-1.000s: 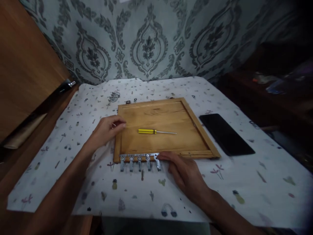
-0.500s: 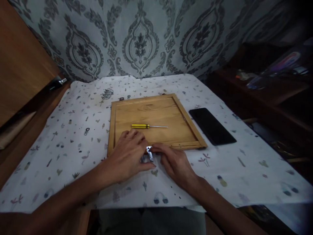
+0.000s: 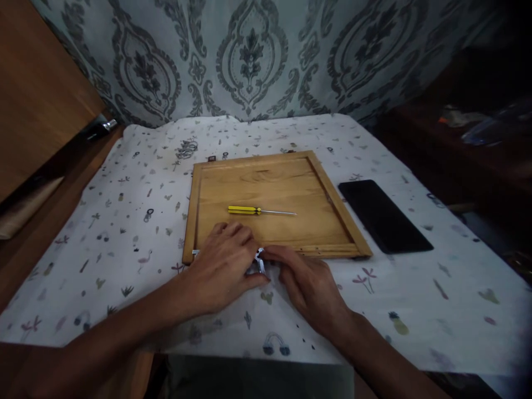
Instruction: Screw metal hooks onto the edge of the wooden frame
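Note:
A framed wooden panel (image 3: pixel 270 185) lies flat on the cloth. At its near edge, my left hand (image 3: pixel 226 263) curves over the frame, its thumb beside a small shiny metal bracket (image 3: pixel 260 263), which it grips. My right hand (image 3: pixel 310 280) meets the bracket from the right, index finger stretched to its top and the other fingers curled. A silver strip (image 3: pixel 195 252) shows left of my left hand; whether it joins the bracket is hidden. On the panel, beyond my hands, rests a screwdriver (image 3: pixel 260 210) with a yellow handle, its shaft pointing right.
A black phone (image 3: pixel 384 216) lies right of the panel. Loose small metal bits (image 3: pixel 186 148) sit at the back left of the printed tablecloth (image 3: pixel 137 221). A patterned curtain (image 3: pixel 249 61) hangs behind; a wooden furniture piece (image 3: pixel 45 94) stands at left.
My view has shifted slightly, so the panel and phone appear larger and farther right. The silver strip end now shows left of my left hand. Both hands keep their place at the bracket.

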A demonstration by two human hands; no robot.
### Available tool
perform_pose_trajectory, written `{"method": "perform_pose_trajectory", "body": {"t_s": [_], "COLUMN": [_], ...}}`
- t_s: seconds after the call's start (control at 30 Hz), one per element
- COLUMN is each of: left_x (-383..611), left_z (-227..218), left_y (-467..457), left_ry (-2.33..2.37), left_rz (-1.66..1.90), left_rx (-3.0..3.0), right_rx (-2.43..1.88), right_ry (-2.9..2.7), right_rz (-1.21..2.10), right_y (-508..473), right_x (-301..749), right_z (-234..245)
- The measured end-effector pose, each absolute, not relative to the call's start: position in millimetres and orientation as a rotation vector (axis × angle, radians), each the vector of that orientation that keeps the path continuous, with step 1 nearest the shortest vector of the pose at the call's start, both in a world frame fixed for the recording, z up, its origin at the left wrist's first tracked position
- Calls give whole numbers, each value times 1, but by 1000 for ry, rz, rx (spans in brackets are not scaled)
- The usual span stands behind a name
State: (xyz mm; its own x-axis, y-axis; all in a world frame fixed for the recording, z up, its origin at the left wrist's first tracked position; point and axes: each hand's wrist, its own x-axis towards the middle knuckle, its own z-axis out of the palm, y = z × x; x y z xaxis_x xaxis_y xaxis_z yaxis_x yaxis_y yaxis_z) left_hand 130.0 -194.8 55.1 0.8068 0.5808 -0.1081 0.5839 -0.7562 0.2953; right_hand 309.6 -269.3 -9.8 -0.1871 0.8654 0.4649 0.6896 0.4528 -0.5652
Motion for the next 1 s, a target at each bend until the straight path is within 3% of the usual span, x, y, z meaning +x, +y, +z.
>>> {"method": "perform_pose_trajectory", "body": {"t_s": [1.0], "left_x": [130], "left_z": [43], "left_y": [-198], "left_ry": [887], "left_rz": [139], "left_rx": [2669], "right_rx": [-1327], "right_ry": [-1897], "right_rz": [290], "right_y": [-276], "right_x": [313], "right_z": [-6]}}
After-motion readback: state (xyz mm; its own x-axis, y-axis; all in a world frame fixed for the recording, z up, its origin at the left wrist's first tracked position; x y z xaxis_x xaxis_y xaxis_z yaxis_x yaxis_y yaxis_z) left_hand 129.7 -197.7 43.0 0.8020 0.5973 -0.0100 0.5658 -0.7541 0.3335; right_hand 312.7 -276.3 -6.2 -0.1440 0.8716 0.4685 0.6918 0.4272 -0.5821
